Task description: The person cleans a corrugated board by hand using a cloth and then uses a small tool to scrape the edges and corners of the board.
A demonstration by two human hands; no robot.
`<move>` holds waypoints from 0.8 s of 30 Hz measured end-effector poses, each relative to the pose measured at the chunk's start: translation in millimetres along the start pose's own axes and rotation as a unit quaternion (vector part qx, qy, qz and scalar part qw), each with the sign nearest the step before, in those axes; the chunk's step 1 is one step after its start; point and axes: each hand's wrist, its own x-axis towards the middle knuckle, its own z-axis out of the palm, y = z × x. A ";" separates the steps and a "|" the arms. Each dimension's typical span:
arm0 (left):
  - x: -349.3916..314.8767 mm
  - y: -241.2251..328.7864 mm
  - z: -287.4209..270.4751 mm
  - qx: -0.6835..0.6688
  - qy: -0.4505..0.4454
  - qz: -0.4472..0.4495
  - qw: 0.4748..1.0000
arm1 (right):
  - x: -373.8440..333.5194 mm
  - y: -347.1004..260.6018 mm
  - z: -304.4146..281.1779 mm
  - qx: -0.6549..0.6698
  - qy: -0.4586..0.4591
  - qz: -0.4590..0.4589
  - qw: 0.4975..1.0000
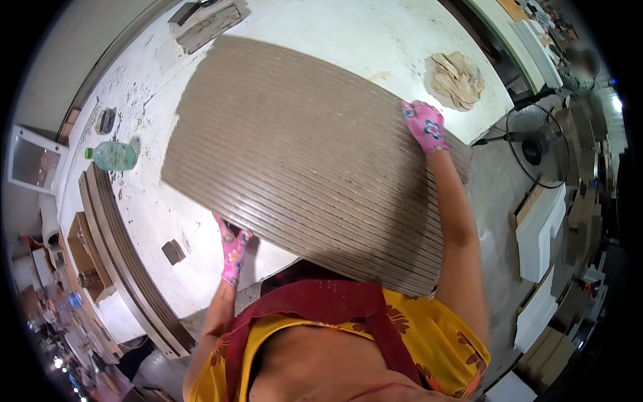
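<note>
A large grey-brown ribbed panel (288,154), lined with close parallel grooves, lies slantwise over the white tabletop and juts past its near right side. My right hand (426,127), in a pink flowered glove, is closed on the panel's far right edge, with my forearm reaching across the grooves. At the near left edge, my left hand (232,253) in a matching glove grips the rim; some of its fingertips are hidden beneath the panel. A crumpled beige cloth (457,80) rests on the table beyond my right hand.
On the table's left stand a green-tinted plastic bottle (114,155) and a small dark block (173,252). Long stacked strips (130,261) run along the left side. A grey block (206,27) sits at the back. A fan (536,144) stands to the right.
</note>
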 end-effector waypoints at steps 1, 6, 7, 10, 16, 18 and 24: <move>12.2 -1.7 -2.4 0.014 -0.015 0.011 1.000 | -4.9 11.1 -4.7 0.004 0.004 -0.002 1.000; 88.4 9.8 5.8 0.055 -0.095 0.076 0.991 | -47.8 75.9 -21.1 0.027 -0.030 0.099 0.994; 105.7 7.2 6.4 0.054 -0.116 0.083 0.988 | -54.4 83.2 -20.6 0.015 -0.015 0.105 0.994; 160.7 -0.2 9.5 0.062 -0.169 0.103 0.978 | -65.0 93.2 -10.8 -0.017 0.023 0.130 0.991; 266.0 -0.3 37.5 0.123 -0.243 0.136 0.953 | -86.3 87.1 -9.5 -0.017 0.067 0.210 0.975; 288.1 -0.2 47.4 0.163 -0.236 0.150 0.946 | -96.6 79.1 -19.5 -0.025 0.041 0.220 0.974; 208.2 14.6 122.5 0.107 -0.100 0.124 0.981 | -153.1 139.8 -7.0 0.147 0.043 0.177 0.972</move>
